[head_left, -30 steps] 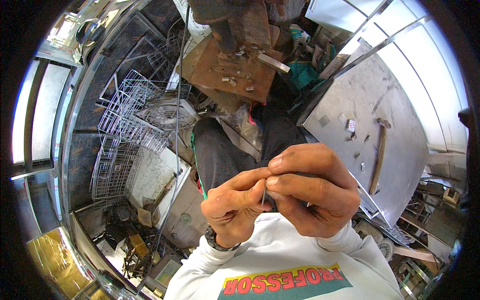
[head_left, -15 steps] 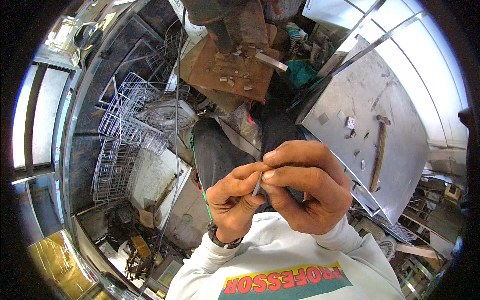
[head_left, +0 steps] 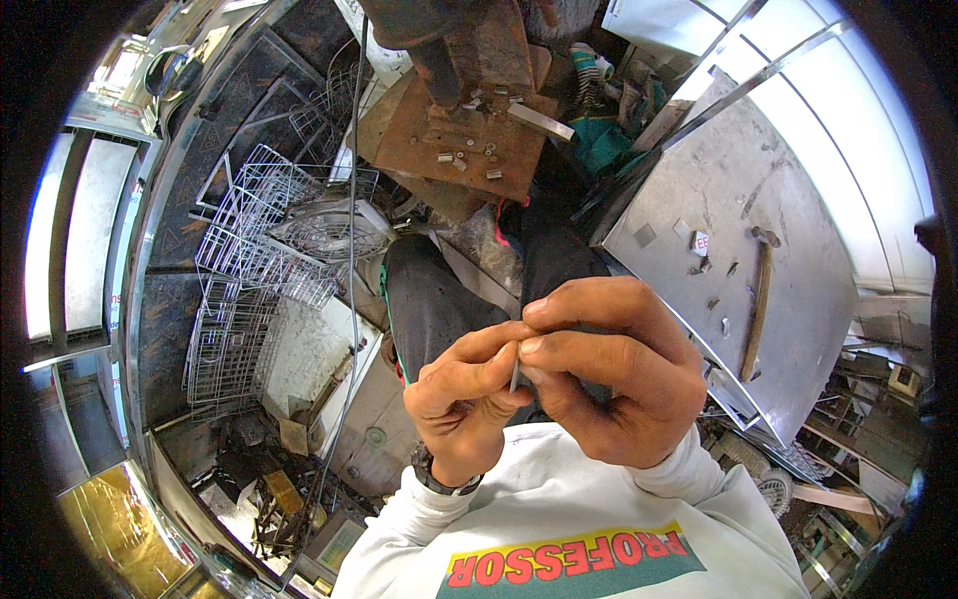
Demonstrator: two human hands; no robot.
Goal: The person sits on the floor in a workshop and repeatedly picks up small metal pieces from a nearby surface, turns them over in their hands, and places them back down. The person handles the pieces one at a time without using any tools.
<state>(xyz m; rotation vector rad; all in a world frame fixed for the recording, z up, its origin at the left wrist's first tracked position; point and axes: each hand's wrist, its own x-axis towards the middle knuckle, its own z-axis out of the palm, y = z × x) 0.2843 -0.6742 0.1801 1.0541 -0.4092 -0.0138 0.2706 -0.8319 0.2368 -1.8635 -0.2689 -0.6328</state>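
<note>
I see both hands at frame centre | left hand [head_left: 461, 394] and right hand [head_left: 609, 374] pinch one thin grey metal strip [head_left: 515, 376] between pressed fingertips | strip's long axis runs 12-to-6, mostly hidden | hammer [head_left: 756, 309] lies at 3 o'clock on the steel sheet [head_left: 758, 180]

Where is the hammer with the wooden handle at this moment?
In the head view the hammer lies on the grey metal sheet at the person's right, beyond the right hand, with small metal scraps beside it.
</note>
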